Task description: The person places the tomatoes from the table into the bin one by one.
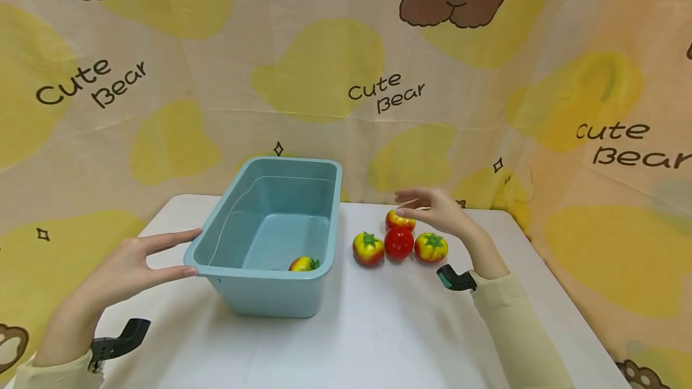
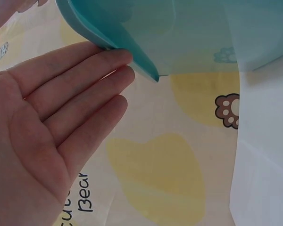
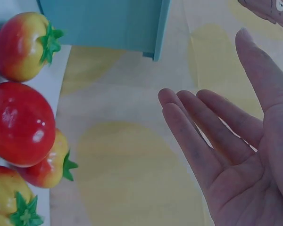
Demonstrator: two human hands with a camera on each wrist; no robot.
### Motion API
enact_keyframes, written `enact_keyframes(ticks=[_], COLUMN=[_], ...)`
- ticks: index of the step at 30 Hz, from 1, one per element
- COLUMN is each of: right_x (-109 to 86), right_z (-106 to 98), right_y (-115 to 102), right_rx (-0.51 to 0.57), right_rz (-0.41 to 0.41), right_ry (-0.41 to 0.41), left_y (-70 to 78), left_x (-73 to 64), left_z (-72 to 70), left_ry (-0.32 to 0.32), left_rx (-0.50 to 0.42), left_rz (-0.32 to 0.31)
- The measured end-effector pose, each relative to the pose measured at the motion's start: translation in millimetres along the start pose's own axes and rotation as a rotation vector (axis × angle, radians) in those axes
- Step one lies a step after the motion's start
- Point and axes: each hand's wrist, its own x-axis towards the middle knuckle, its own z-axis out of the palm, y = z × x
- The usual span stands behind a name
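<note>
A light blue plastic bin [image 1: 265, 294] stands on the table. My left hand [image 1: 132, 266] touches the rim at its near left corner, with thumb and fingers extended; the left wrist view shows the fingers [image 2: 96, 77] straight against the rim. Inside the bin lies a red-and-yellow toy fruit with a green leafy top [image 1: 304, 264], partly hidden by the front wall. My right hand [image 1: 435, 212] is raised over the fruit cluster, fingers apart and holding nothing. In that cluster are a red round fruit [image 1: 399, 244] and three red-and-yellow fruits, at left [image 1: 369, 250], right [image 1: 431, 248] and back [image 1: 399, 221].
The white table [image 1: 373, 329] ends just behind the bin and fruits. A cloth backdrop [image 1: 303, 89] with bears and lettering hangs behind and along the sides. Black bands [image 1: 456, 279] sit at both wrists.
</note>
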Motion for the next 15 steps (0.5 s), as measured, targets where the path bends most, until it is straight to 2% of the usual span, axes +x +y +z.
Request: enact_keyframes(ticks=[10,15], right_x=[-9.9,-11.9], right_z=[-1.1,3.2], right_y=[19.0,43.4], right_rx=[0.033,0.025], right_rz=[0.07,0.104], right_ry=[0.012,0.017], left_y=[-0.5,-0.9], left_x=[0.0,0.1], left_z=[0.4,0.0], left_ry=[0.002,0.01], left_rx=[0.005,0.004], left_rz=[-0.002,0.01])
